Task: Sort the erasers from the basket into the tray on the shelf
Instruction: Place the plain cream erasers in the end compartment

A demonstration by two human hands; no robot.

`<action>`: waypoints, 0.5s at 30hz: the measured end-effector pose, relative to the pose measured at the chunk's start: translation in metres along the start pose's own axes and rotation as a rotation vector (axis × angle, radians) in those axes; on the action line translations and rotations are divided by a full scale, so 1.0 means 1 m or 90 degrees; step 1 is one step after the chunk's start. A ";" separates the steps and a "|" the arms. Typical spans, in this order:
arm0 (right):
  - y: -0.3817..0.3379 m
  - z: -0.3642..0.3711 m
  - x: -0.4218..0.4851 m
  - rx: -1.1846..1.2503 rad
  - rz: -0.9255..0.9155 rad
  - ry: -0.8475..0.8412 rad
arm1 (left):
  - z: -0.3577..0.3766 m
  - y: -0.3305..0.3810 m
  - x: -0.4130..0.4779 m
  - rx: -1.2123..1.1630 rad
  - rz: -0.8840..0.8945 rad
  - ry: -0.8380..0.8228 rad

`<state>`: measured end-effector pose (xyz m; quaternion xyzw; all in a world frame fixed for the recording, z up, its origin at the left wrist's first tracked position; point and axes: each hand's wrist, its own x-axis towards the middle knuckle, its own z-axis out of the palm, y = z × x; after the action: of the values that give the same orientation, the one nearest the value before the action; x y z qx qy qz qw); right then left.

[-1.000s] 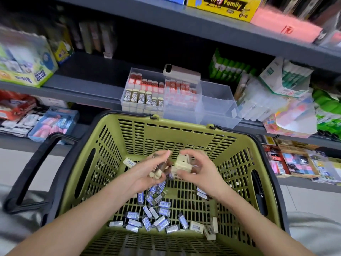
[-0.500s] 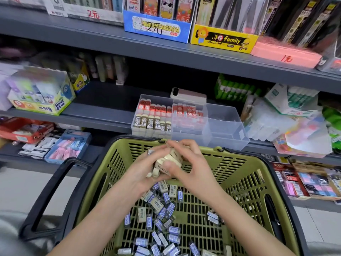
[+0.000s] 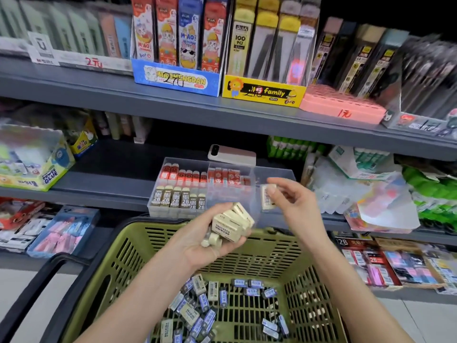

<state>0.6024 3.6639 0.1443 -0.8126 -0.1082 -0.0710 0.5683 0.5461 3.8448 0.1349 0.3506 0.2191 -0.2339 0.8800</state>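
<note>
My left hand (image 3: 210, 243) cups a bunch of cream erasers (image 3: 232, 222) above the back rim of the green basket (image 3: 123, 263). My right hand (image 3: 294, 204) pinches a single cream eraser (image 3: 267, 196) in front of the clear tray's (image 3: 180, 214) right compartment on the middle shelf. The tray's left compartment holds rows of red-sleeved erasers (image 3: 185, 175) and brown 2B erasers (image 3: 179, 198). Several blue-sleeved and cream erasers (image 3: 202, 305) lie loose on the basket floor.
A pink phone (image 3: 232, 154) lies on top of the tray's back edge. A glue box (image 3: 34, 167) stands left on the same shelf, bagged goods (image 3: 366, 194) right. The upper shelf (image 3: 173, 105) carries pen display boxes. The basket's black handle (image 3: 42, 283) sticks out left.
The view tilted up. My hands parted: the right took one eraser from the bunch and rose right toward the tray, the left kept the rest and lifted slightly.
</note>
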 end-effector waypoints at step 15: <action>0.059 -0.001 0.091 -0.233 0.121 -0.123 | 0.010 0.049 0.023 -0.064 0.081 0.061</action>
<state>0.7053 3.6517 0.1124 -0.9117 -0.0705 0.0427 0.4026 0.5941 3.8635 0.1542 0.3302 0.2493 -0.1493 0.8981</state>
